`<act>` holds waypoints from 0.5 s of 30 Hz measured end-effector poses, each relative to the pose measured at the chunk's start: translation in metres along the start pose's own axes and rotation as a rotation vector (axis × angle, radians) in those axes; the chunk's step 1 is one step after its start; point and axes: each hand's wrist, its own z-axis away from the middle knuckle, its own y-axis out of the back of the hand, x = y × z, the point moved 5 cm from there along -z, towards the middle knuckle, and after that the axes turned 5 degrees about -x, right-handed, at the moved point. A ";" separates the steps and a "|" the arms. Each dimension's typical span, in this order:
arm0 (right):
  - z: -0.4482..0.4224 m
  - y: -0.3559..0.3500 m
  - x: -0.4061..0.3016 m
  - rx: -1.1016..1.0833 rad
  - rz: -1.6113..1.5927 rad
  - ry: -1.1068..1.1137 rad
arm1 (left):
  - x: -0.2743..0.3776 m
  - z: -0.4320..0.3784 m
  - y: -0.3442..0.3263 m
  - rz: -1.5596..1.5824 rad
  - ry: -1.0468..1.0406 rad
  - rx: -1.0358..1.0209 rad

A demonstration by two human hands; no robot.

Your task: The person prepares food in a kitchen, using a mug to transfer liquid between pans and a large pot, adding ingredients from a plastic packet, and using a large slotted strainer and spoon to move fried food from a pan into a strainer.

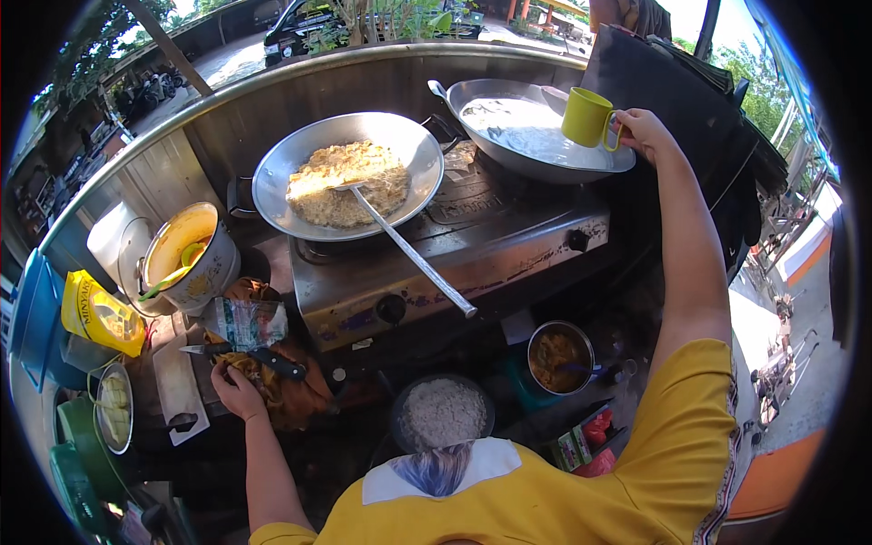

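My right hand point(642, 135) grips the handle of a yellow-green plastic mug point(587, 117). The mug hangs over the right-hand wok point(579, 174), which holds a pale, shiny liquid point(521, 129). My left hand point(240, 394) rests at the edge of a crumpled brown cloth point(303, 392), its fingers apart with nothing seen in them. Just above it a black-handled knife point(276, 364) lies across the cloth, beside a clear printed plastic packet point(251, 323). In the left-hand wok point(272, 177), golden food point(351, 163) fries in bubbling oil, and a long metal spatula point(415, 255) leans over the rim.
Both woks sit on a two-burner gas stove point(449, 266). To the left are an enamel pot point(204, 279) with a green ladle, a yellow oil pouch point(102, 313) and a white cutting board point(178, 388). Near my body stand a bowl of pale grated food point(444, 414) and a steel pot point(560, 354).
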 end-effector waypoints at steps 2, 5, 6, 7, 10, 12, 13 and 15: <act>0.005 0.002 0.001 0.025 0.011 -0.002 | -0.002 -0.001 -0.003 0.015 0.005 -0.020; 0.013 0.002 0.000 0.052 0.009 -0.005 | -0.008 -0.002 -0.004 0.010 0.004 -0.021; 0.014 0.003 0.001 0.056 0.008 -0.003 | -0.008 -0.003 -0.004 -0.004 -0.006 -0.017; 0.015 0.003 0.002 0.062 0.021 -0.012 | -0.008 -0.004 -0.004 0.000 -0.007 -0.014; 0.018 0.002 0.004 0.076 0.038 -0.014 | -0.006 -0.002 -0.002 -0.011 -0.002 -0.021; 0.020 0.001 0.003 0.071 0.042 0.000 | -0.005 -0.003 0.000 0.023 0.030 -0.035; 0.022 0.003 0.001 0.068 0.037 0.004 | -0.005 -0.003 0.002 0.014 0.044 -0.023; 0.025 0.003 -0.005 0.046 0.032 0.023 | 0.000 -0.002 0.006 0.047 0.026 0.010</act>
